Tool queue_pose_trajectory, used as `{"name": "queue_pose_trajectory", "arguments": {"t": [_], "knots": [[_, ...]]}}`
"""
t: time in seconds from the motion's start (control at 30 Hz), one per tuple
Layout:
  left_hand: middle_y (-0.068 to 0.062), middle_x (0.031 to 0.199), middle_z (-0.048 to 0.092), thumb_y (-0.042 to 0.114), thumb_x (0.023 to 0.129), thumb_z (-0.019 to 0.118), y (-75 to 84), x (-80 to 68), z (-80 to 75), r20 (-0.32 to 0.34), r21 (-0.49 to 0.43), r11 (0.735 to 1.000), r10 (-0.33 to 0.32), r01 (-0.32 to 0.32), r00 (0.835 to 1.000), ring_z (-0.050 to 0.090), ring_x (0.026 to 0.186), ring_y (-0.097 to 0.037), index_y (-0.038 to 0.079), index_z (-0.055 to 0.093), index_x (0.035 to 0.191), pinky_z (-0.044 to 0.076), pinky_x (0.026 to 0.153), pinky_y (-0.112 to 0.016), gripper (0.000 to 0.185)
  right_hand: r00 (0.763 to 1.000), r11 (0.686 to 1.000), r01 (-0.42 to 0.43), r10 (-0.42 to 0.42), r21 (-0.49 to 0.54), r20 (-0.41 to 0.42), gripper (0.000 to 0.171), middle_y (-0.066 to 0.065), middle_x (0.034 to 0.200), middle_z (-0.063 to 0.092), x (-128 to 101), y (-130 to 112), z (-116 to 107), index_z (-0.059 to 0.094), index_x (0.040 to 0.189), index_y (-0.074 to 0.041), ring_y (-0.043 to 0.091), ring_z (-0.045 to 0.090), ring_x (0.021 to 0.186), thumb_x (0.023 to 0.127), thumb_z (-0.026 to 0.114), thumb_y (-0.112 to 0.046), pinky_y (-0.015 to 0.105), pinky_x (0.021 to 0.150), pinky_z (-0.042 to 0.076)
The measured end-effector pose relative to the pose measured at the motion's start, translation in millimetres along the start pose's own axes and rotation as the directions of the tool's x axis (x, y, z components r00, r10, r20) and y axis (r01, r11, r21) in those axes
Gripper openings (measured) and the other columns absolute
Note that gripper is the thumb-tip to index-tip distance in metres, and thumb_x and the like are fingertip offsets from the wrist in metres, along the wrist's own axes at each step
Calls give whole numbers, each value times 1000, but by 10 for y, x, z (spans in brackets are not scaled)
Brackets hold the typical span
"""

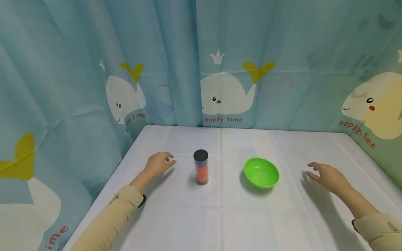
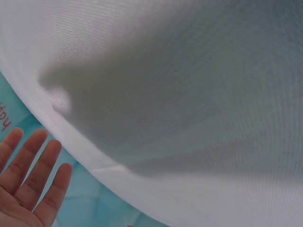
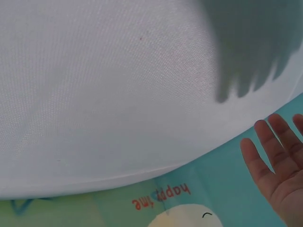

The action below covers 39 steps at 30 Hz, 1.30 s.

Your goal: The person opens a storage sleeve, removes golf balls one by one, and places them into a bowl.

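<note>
Green bowl [image 1: 261,172] beside right hand [image 1: 326,177]

white-clothed table [image 1: 226,223] (creased) with capped jar [image 1: 201,167] and green bowl [image 1: 261,172]

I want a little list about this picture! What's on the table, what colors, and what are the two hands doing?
Table: white cloth-covered table
Jar: clear jar with a black lid, orange stuff inside, standing upright
Bowl: green bowl, nothing visible inside, to the right of the jar and apart from it
Left hand: left hand over the table left of the jar, fingers relaxed, holding nothing
Right hand: right hand over the table right of the bowl, fingers spread, holding nothing
Background: blue curtain with white whales and the words happy time
</note>
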<state>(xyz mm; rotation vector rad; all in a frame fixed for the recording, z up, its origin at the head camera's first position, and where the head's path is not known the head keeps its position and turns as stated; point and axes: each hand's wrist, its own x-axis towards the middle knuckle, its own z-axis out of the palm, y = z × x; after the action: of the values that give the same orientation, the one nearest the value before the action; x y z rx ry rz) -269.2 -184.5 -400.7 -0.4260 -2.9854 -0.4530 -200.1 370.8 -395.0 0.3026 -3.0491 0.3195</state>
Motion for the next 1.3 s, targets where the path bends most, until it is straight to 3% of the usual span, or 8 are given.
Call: {"name": "queue_pose_trajectory", "arguments": {"t": [0.47, 0.67, 0.87, 1.07, 1.3], "knots": [[-12, 95, 72, 31, 91, 62, 53, -8, -12, -42, -132, 991, -24, 18, 999, 67, 87, -28, 6, 69, 108, 53, 74, -43, 32, 1000, 999, -15, 15, 43, -12, 35, 33, 96, 64, -7, -86, -41, 58, 111, 12, 44, 63, 82, 91, 60, -17, 53, 66, 50], [-14, 98, 71, 29, 91, 62, 87, -12, -44, -49, -217, 976, -20, 9, 999, 68, 87, -29, 5, 68, 111, 54, 74, -42, 32, 998, 991, -18, 26, 135, -56, 34, 32, 96, 64, -9, -138, -61, 58, 111, 12, 45, 63, 85, 93, 58, -17, 55, 68, 49], [-18, 103, 69, 22, 91, 62, 146, -7, -75, 3, -392, 920, -13, 13, 1000, 67, 91, -31, 0, 64, 116, 54, 79, -41, 33, 992, 966, 0, 33, 258, -122, 34, 31, 98, 65, -41, -260, -87, 59, 112, 10, 45, 64, 87, 94, 57, -18, 55, 70, 50], [-20, 107, 68, 19, 92, 62, 218, -40, -103, 9, -503, 864, -11, 14, 1000, 66, 95, -33, -2, 64, 117, 53, 82, -42, 33, 993, 942, -11, 49, 336, -104, 41, 30, 106, 64, -42, -409, -87, 57, 117, 10, 45, 63, 94, 96, 54, -24, 53, 74, 52], [-20, 116, 65, 21, 93, 60, 290, -54, -108, 37, -626, 780, 67, -29, 997, 63, 102, -33, 1, 59, 124, 53, 85, -40, 37, 988, 934, -6, 61, 358, -141, 40, 30, 113, 62, -53, -591, -107, 58, 118, 8, 47, 60, 100, 95, 56, -25, 55, 77, 51]]}}
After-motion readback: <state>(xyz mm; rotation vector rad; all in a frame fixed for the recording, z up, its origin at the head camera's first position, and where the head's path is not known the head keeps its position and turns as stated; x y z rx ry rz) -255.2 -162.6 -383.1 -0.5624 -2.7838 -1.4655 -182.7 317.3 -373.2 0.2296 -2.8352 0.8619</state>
